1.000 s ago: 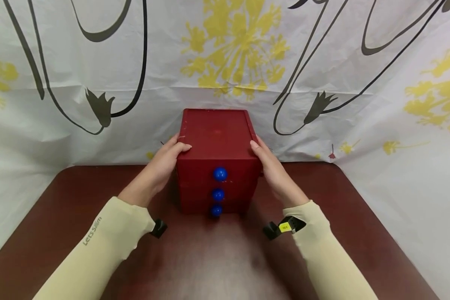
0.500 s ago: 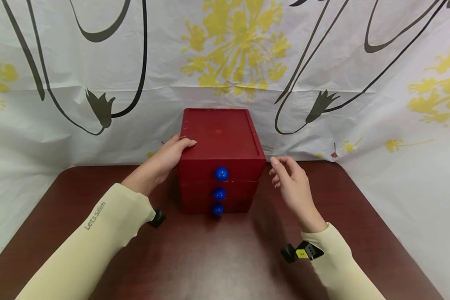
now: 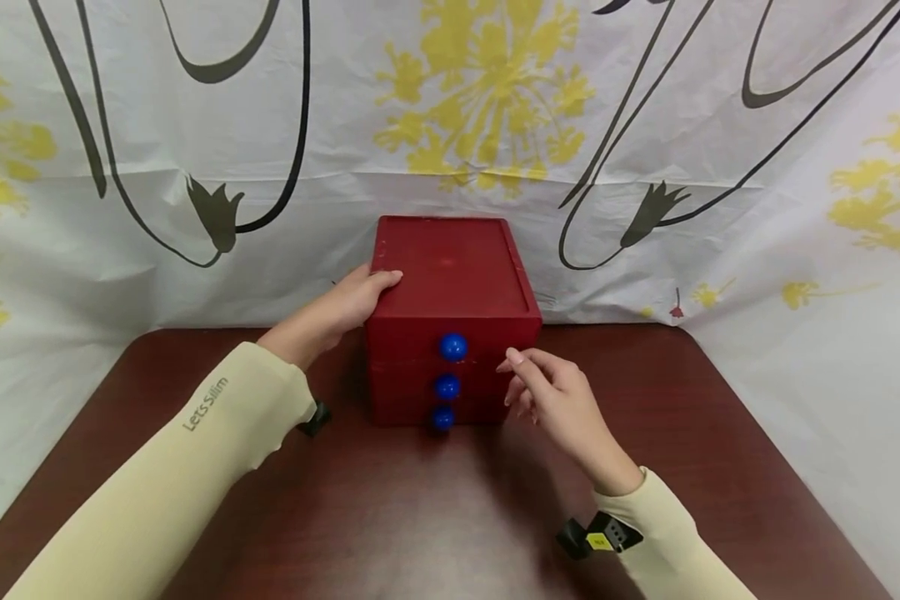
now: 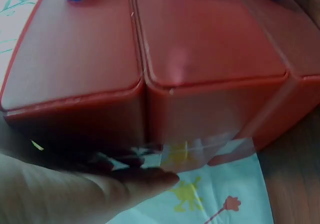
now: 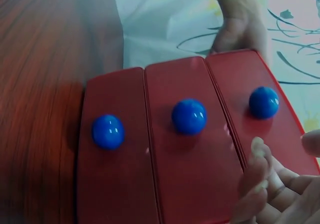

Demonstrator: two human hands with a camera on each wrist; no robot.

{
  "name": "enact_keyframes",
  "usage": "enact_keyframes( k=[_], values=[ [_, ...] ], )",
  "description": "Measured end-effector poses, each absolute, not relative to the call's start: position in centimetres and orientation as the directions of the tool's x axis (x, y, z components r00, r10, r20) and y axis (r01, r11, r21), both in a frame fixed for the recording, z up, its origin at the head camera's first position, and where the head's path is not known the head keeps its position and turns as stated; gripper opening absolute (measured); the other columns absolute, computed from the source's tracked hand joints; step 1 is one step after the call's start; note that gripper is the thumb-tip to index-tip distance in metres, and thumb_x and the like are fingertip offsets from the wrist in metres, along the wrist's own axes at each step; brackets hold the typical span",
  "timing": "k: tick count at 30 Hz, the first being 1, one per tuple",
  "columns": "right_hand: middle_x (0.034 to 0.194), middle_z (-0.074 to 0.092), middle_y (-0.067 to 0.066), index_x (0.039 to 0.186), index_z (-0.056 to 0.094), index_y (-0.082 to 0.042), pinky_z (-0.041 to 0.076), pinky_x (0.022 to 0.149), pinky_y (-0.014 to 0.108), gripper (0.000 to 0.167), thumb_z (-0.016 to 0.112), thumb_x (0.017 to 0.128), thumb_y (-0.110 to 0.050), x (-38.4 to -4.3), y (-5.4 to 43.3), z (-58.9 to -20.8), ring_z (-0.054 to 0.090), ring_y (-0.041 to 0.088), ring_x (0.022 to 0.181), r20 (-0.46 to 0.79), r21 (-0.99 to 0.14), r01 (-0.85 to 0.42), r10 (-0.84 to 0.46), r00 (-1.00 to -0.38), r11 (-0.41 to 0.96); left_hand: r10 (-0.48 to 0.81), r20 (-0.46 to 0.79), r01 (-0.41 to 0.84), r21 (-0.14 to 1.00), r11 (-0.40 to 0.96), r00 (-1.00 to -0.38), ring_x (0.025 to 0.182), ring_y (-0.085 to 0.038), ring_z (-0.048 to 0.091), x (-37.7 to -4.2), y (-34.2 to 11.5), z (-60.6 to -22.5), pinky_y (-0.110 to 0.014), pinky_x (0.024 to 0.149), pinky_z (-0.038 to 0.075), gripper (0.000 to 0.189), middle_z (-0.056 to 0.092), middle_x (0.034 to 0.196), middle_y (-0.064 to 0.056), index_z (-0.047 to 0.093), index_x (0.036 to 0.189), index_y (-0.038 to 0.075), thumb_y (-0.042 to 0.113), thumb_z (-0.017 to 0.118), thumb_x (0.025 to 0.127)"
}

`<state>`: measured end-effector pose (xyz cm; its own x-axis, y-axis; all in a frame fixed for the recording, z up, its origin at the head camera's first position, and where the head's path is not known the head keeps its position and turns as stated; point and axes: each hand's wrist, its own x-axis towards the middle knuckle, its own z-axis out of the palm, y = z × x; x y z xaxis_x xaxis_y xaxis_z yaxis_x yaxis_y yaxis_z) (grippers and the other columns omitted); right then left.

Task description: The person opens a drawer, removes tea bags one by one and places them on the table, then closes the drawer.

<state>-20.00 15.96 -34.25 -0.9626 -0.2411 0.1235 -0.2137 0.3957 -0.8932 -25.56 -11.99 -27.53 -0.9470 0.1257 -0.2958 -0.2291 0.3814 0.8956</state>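
A red box of three stacked drawers (image 3: 450,275) stands at the back of the table, each drawer with a round blue knob (image 3: 453,347) on its front. My left hand (image 3: 348,302) holds the box at its upper left edge, thumb over the top and fingers down the side. In the left wrist view that hand (image 4: 100,189) runs along the box's side. My right hand (image 3: 555,400) is in front of the lower right of the box, fingers loosely bent and holding nothing. The right wrist view has its fingers (image 5: 252,184) beside the top drawer front, near the top knob (image 5: 263,102).
The dark reddish-brown table (image 3: 405,517) stretches out in front of the box. A white cloth (image 3: 315,208) with yellow flowers and dark stems hangs directly behind it and along both sides.
My right hand has let go of the box's right side, swung out, then moved in toward the front. My left hand has stayed on the upper left edge.
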Motion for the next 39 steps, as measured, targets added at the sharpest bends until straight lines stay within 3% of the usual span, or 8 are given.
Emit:
enact_keyframes(
  k=[3, 10, 16, 21, 27, 34, 39],
  values=[
    [0.076, 0.068, 0.016, 0.110, 0.070, -0.003, 0.052, 0.051, 0.034, 0.042, 0.048, 0.106, -0.039, -20.1, 15.2, -34.6, 0.063, 0.027, 0.057, 0.086, -0.895, -0.208, -0.304, -0.949, 0.395, 0.111, -0.305, -0.242, 0.890, 0.387, -0.946, 0.129, -0.034, 0.054, -26.0, -11.9, -27.6, -0.049, 0.116, 0.039, 0.059, 0.047, 0.147, -0.016, 0.023, 0.157, 0.010, 0.040, 0.036, 0.108],
    [0.077, 0.069, 0.016, 0.114, 0.070, -0.003, 0.053, 0.051, 0.037, 0.045, 0.046, 0.107, -0.041, -20.3, 13.4, -35.2, 0.064, 0.025, 0.058, 0.012, -0.929, -0.148, -0.373, -0.928, 0.338, 0.080, -0.290, -0.231, 0.875, 0.426, -0.954, 0.127, -0.032, 0.053, -26.7, -11.9, -27.9, -0.048, 0.117, 0.035, 0.056, 0.051, 0.140, -0.018, 0.032, 0.150, 0.004, 0.041, 0.035, 0.108],
    [0.075, 0.067, 0.009, 0.119, 0.069, -0.001, 0.050, 0.050, 0.030, 0.051, 0.043, 0.107, -0.043, -20.4, 11.9, -34.8, 0.062, 0.018, 0.058, -0.024, -0.969, -0.080, -0.411, -0.911, 0.235, 0.067, -0.297, -0.266, 0.919, 0.292, -0.953, 0.127, -0.032, 0.054, -26.7, -11.9, -28.5, -0.049, 0.112, 0.041, 0.060, 0.049, 0.145, -0.014, 0.025, 0.158, 0.017, 0.044, 0.038, 0.107],
    [0.074, 0.067, 0.004, 0.122, 0.068, -0.001, 0.046, 0.048, 0.025, 0.058, 0.040, 0.107, -0.049, -20.5, 10.7, -34.6, 0.060, 0.015, 0.056, -0.068, -0.987, -0.003, -0.429, -0.901, 0.162, 0.069, -0.278, -0.257, 0.940, 0.224, -0.958, 0.130, -0.031, 0.052, -26.7, -11.8, -28.9, -0.050, 0.114, 0.040, 0.058, 0.048, 0.147, -0.012, 0.024, 0.160, 0.023, 0.043, 0.038, 0.107],
    [0.069, 0.068, 0.001, 0.113, 0.071, -0.001, 0.043, 0.049, 0.025, 0.067, 0.040, 0.103, -0.060, -20.8, 9.3, -34.6, 0.060, 0.014, 0.054, -0.120, -0.990, 0.082, -0.374, -0.920, 0.116, 0.067, -0.250, -0.232, 0.952, 0.200, -0.966, 0.131, -0.032, 0.050, -26.8, -11.9, -29.0, -0.051, 0.115, 0.039, 0.057, 0.048, 0.147, -0.013, 0.027, 0.158, 0.022, 0.043, 0.038, 0.107],
    [0.065, 0.069, 0.003, 0.093, 0.071, 0.002, 0.040, 0.047, 0.026, 0.059, 0.049, 0.101, -0.052, -20.8, 8.3, -35.0, 0.057, 0.014, 0.052, -0.158, -0.987, 0.163, -0.280, -0.947, 0.006, 0.063, -0.246, -0.230, 0.954, 0.190, -0.967, 0.132, -0.032, 0.049, -26.6, -12.1, -28.9, -0.050, 0.116, 0.038, 0.058, 0.047, 0.147, -0.013, 0.027, 0.159, 0.023, 0.043, 0.040, 0.106],
    [0.065, 0.069, 0.003, 0.096, 0.074, 0.001, 0.039, 0.047, 0.024, 0.055, 0.052, 0.099, -0.049, -20.6, 7.9, -35.0, 0.054, 0.013, 0.051, -0.165, -0.979, 0.188, -0.236, -0.958, -0.080, 0.064, -0.225, -0.212, 0.962, 0.174, -0.972, 0.127, -0.031, 0.052, -26.5, -11.9, -28.8, -0.049, 0.113, 0.040, 0.055, 0.049, 0.144, -0.013, 0.030, 0.157, 0.024, 0.042, 0.040, 0.106]
  ],
)
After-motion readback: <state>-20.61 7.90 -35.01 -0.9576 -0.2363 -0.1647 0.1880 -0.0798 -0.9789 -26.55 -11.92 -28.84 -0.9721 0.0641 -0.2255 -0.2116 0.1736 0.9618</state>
